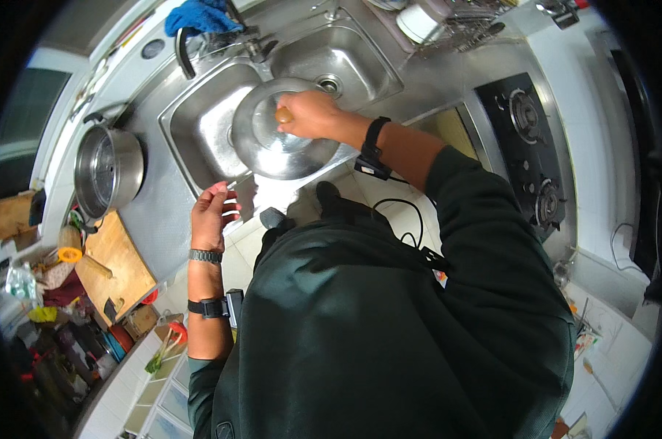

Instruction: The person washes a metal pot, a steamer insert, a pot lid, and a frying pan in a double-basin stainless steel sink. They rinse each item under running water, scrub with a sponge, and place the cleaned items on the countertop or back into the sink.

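My right hand (309, 115) grips the amber-brown knob (283, 114) of a round stainless steel lid (278, 164). The lid is over the front part of a double-bowl steel sink (185, 118), covering part of the divider and both bowls. My left hand (213, 214) hovers by the sink's front left corner, apart from the lid, with its fingers loosely curled and spread. A pale glint shows at its fingertips, too small to make out. On the counter to the left stands a deep stainless steel pot (125, 164) with dark handles, uncovered.
A wooden cutting board (114, 252) with a cleaver (110, 310) lies left, near the pot. A blue cloth (202, 17) hangs by the faucet (254, 49). At right is a black gas hob (520, 148). A cable (399, 200) loops below my right forearm.
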{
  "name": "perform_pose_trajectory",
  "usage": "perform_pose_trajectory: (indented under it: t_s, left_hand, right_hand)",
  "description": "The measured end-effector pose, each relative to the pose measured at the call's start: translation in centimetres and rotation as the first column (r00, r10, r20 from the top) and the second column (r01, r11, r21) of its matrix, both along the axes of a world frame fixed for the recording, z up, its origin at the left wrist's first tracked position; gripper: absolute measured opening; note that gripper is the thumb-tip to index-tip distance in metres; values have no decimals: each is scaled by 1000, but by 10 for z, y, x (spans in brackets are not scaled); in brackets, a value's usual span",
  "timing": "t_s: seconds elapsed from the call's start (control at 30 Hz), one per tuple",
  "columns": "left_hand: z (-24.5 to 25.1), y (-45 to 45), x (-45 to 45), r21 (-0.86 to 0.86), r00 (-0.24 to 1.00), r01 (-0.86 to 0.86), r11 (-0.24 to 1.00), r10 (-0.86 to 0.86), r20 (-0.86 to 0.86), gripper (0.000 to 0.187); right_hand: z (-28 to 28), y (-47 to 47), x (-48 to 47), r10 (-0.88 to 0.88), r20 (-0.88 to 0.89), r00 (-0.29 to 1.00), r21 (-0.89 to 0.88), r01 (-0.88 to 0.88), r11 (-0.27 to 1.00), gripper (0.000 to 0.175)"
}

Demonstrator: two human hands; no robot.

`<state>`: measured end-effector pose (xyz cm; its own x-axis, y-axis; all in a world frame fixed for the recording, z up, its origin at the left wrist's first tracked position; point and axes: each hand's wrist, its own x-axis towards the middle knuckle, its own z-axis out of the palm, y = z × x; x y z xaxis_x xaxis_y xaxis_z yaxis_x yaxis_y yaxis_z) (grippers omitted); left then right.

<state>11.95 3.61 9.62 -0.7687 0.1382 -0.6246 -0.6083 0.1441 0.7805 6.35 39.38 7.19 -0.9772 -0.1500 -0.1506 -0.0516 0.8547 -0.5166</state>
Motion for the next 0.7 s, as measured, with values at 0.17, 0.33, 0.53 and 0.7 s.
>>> perform_pose_trajectory:
  t_s: [0.17,0.33,0.53,0.7]
  left_hand:
    - [2,-24,9,-2,999,-36,999,36,2,36]
    - [-2,-32,16,-15,1000,-26,1000,26,-2,35]
    - [16,-11,13,-78,991,114,990,-119,-56,30]
    - [52,23,2,-91,901,356,930,-368,-231,27]
  right_hand:
    - [-6,9,5,-17,11,1000,22,17,1000,44]
    - [-15,27,9,-84,-18,996,11,84,996,42]
    - [-15,30,14,-71,36,997,27,70,997,58]
    - [18,50,14,-28,108,994,63,21,998,72]
